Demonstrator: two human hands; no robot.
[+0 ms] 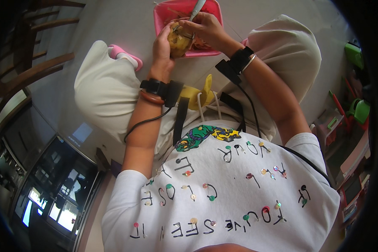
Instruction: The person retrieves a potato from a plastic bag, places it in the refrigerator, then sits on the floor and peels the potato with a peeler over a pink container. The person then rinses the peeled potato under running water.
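My left hand [162,42] grips a potato [178,44] from its left side. The potato is yellow with brown patches of skin. In my right hand [209,30] is a vegetable peeler [197,8] with a pale grey-green handle pointing up and away. Its metal head lies against the upper right of the potato; the blade is partly covered by my fingers. Both hands are above a pink plastic basin [157,15]. Reddish and pale peelings [203,44] lie inside it, partly hidden by the potato and my hands.
The basin stands on the tiled floor [135,28] between my feet. A pink slipper [126,56] is on my left foot. Wooden chairs [34,72] stand at the left. At the right are a green plastic item [359,111] and a clear bin [329,121]. Cables run from both wrist devices.
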